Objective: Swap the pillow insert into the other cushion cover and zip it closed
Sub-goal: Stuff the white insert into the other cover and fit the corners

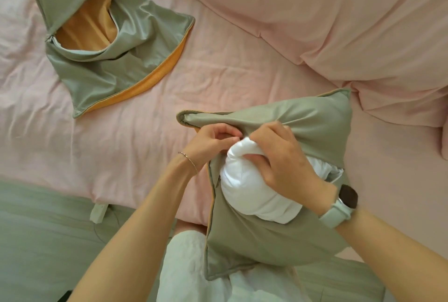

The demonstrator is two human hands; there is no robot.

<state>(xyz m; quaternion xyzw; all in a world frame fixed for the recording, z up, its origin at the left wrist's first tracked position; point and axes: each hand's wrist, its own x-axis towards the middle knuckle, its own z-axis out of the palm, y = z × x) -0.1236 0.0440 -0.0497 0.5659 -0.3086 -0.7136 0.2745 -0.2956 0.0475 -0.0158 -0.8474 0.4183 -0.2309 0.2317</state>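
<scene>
Our right hand point(283, 156) curls over the white pillow insert point(252, 187), fingers dug into its bunched top, and appears to be pressing it down through the open zip of the green cushion cover point(266, 238) that rests against our lap. Just beside it, our left hand point(213, 140) pinches the upper lip of the opening, fingers curled on the fabric, holding the mouth wide. We cannot see the slider from here; the zip's teeth show only as a thin edge on the left side of the opening.

Much of the insert bulges out of the cover, a fat white roll across the gap, with more of it showing at the right under the far flap. Whether it is going in or coming out we cannot tell for certain, but with the other cover lying emptied we judge that we are mid-stuffing, well short of zipping.

Next, we think, the bulge needs working toward the cover's far corners, a bit at a time, while the left hand keeps the lip taut. Only when the white sits below the zip line can the two edges meet.

Well apart, up the pink sheet point(218, 63), the second cover point(116, 44) lies limp and gaping, its orange lining showing. A pink duvet point(339, 10) is heaped to the right.
</scene>
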